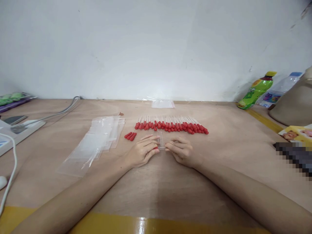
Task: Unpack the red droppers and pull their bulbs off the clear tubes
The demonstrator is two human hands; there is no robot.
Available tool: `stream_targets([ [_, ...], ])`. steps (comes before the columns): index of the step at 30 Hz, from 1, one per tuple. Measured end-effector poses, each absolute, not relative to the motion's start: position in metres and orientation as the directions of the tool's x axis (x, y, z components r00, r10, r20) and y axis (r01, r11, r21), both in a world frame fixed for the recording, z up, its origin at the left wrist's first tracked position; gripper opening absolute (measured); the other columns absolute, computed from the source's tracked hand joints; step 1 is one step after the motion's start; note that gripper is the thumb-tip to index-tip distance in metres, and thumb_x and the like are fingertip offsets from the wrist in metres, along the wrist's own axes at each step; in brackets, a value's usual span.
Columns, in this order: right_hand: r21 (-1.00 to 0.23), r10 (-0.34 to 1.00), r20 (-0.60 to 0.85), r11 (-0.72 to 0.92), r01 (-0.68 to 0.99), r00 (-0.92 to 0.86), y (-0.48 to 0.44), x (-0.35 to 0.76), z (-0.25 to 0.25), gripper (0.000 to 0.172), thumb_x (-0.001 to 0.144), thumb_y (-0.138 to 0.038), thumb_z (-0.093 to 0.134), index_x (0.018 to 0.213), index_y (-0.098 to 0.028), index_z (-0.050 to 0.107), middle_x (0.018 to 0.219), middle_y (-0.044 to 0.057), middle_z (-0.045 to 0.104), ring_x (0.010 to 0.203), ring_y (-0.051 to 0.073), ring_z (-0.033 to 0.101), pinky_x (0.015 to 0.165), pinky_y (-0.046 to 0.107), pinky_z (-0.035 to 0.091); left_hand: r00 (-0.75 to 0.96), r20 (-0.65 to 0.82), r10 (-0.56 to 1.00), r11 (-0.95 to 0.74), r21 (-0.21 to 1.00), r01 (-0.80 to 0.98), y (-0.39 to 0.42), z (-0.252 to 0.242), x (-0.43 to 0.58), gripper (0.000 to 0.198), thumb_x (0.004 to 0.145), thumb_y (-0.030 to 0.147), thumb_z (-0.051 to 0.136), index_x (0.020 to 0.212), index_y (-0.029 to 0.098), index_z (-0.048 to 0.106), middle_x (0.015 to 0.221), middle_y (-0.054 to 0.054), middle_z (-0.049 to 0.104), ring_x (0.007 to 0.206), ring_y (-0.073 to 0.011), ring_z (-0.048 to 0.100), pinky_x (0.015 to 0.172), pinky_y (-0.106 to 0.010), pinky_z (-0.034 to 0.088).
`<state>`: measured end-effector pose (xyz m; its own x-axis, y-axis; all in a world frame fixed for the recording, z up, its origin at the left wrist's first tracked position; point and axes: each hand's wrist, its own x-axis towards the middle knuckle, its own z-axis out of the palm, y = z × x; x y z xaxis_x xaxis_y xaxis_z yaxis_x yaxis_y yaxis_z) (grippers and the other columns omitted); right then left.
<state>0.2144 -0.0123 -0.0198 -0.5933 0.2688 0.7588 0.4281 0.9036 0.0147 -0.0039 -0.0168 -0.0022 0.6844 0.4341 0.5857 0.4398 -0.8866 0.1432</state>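
Observation:
My left hand is closed, with a red rubber bulb showing between its thumb and fingers. Opposite it, my right hand pinches the end of a thin clear tube that reaches across to the bulb. Other clear tubes lie between the hands, partly hidden by the left fingers. Behind both hands runs a row of droppers, red bulbs toward me and clear tubes pointing at the wall. Several loose red bulbs rest just beyond my left hand.
Clear zip bags are fanned out on the left, and another bag lies by the wall. A power strip with cables is at far left. On the right are a green bottle, a clear bottle and a yellow packet.

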Motion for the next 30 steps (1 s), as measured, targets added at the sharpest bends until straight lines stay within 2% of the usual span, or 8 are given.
stream_targets([
  [5, 0.094, 0.201, 0.77, 0.903, 0.419, -0.606, -0.016, 0.219, -0.013, 0.021, 0.082, -0.01, 0.049, 0.1, -0.017, 0.057, 0.082, 0.004, 0.066, 0.079, 0.016, 0.055, 0.073, 0.03, 0.049, 0.689, 0.61, 0.391, -0.9, 0.097, 0.425, -0.018, -0.001, -0.005, 0.011, 0.085, 0.019, 0.05, 0.092, 0.015, 0.057, 0.097, -0.005, 0.066, 0.113, -0.019, 0.05, 0.099, -0.038, 0.04],
  [11, 0.052, 0.225, 0.8, 0.897, 0.439, -0.557, -0.013, 0.227, -0.017, 0.024, 0.08, -0.01, 0.052, 0.102, -0.018, 0.058, 0.091, 0.003, 0.067, 0.084, 0.016, 0.054, 0.074, 0.031, 0.047, 0.663, 0.636, 0.396, -0.895, 0.106, 0.432, -0.019, -0.001, -0.01, 0.009, 0.085, 0.017, 0.049, 0.089, 0.015, 0.056, 0.094, -0.007, 0.065, 0.11, -0.0195, 0.052, 0.091, -0.033, 0.044],
  [14, -0.008, 0.316, 0.83, 0.831, 0.557, -0.46, -0.009, 0.232, -0.016, 0.017, 0.081, -0.014, 0.053, 0.094, -0.019, 0.062, 0.08, 0.003, 0.067, 0.078, 0.016, 0.053, 0.071, 0.031, 0.043, 0.542, 0.688, 0.482, -0.823, 0.144, 0.549, -0.018, 0.004, -0.019, 0.011, 0.086, 0.019, 0.045, 0.084, 0.015, 0.055, 0.085, -0.006, 0.062, 0.092, -0.0176, 0.057, 0.081, -0.031, 0.046],
  [17, -0.054, 0.445, 0.8, 0.721, 0.691, -0.402, -0.006, 0.232, -0.016, 0.015, 0.082, -0.021, 0.053, 0.091, -0.02, 0.065, 0.066, 0.002, 0.062, 0.065, 0.014, 0.05, 0.064, 0.03, 0.038, 0.324, 0.68, 0.658, -0.616, 0.239, 0.75, -0.012, 0.019, -0.031, 0.022, 0.089, 0.026, 0.037, 0.081, 0.016, 0.054, 0.076, -0.005, 0.058, 0.076, -0.0165, 0.055, 0.072, -0.03, 0.045],
  [20, -0.142, 0.549, 0.76, 0.663, 0.735, -0.348, -0.003, 0.227, -0.018, 0.02, 0.084, -0.022, 0.048, 0.093, -0.018, 0.065, 0.066, 0.004, 0.059, 0.064, 0.014, 0.05, 0.062, 0.028, 0.036, 0.07, 0.578, 0.813, -0.352, 0.393, 0.849, 0.0, 0.036, -0.05, 0.028, 0.089, 0.029, 0.028, 0.093, 0.017, 0.054, 0.087, -0.005, 0.059, 0.084, -0.018, 0.055, 0.075, -0.031, 0.043],
  [22, -0.217, 0.606, 0.729, 0.646, 0.732, -0.318, -0.001, 0.223, -0.02, 0.022, 0.084, -0.02, 0.045, 0.095, -0.016, 0.063, 0.071, 0.005, 0.06, 0.066, 0.015, 0.052, 0.063, 0.028, 0.038, -0.027, 0.452, 0.891, -0.201, 0.449, 0.87, 0.01, 0.042, -0.066, 0.029, 0.087, 0.031, 0.03, 0.097, 0.018, 0.054, 0.086, -0.004, 0.06, 0.082, -0.0185, 0.056, 0.072, -0.03, 0.043],
  [26, -0.298, 0.674, 0.674, 0.623, 0.723, -0.302, 0.003, 0.215, -0.021, 0.016, 0.081, -0.019, 0.044, 0.086, -0.017, 0.059, 0.069, 0.004, 0.059, 0.064, 0.015, 0.053, 0.063, 0.028, 0.039, -0.078, 0.217, 0.973, -0.012, 0.384, 0.923, 0.027, 0.04, -0.093, 0.03, 0.078, 0.033, 0.037, 0.088, 0.018, 0.061, 0.078, -0.004, 0.064, 0.076, -0.0208, 0.059, 0.067, -0.029, 0.044],
  [30, -0.295, 0.664, 0.667, 0.652, 0.698, -0.338, 0.003, 0.209, -0.024, 0.016, 0.08, -0.018, 0.044, 0.081, -0.017, 0.059, 0.071, 0.004, 0.06, 0.066, 0.015, 0.053, 0.063, 0.027, 0.039, 0.032, 0.185, 0.982, -0.083, 0.277, 0.957, 0.033, 0.03, -0.099, 0.033, 0.076, 0.038, 0.04, 0.075, 0.019, 0.067, 0.069, -0.004, 0.062, 0.076, -0.0219, 0.059, 0.07, -0.029, 0.045],
])
